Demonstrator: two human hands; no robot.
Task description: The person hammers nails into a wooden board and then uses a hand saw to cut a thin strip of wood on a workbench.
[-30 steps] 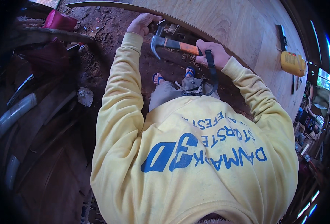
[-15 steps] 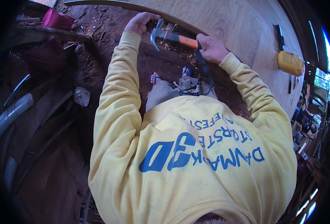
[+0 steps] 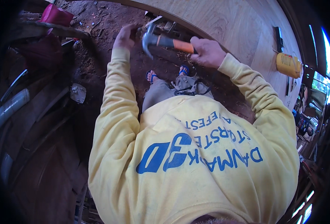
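My right hand (image 3: 208,52) is wrapped round the orange and black handle of a claw hammer (image 3: 181,46). The hammer is held out sideways, its metal head pointing left with the curved claw downward. Left of the hammer head, my left hand (image 3: 125,36) is raised with its fingers bent in; motion blur and shade hide what they may hold. Just beyond both hands runs the edge of a large pale plywood sheet (image 3: 232,22). My left fingers look apart from that edge.
A yellow container (image 3: 287,65) and a black tool-like object (image 3: 279,38) lie on the plywood at the right. At left are a red bag (image 3: 55,15), a wooden bar (image 3: 56,30) and dark boards. My sandalled feet stand on bare earth (image 3: 109,16).
My left hand has drawn away from the plywood edge, moving left and slightly nearer. The hammer has shifted left with my right hand. The board's edge sits a little higher in view.
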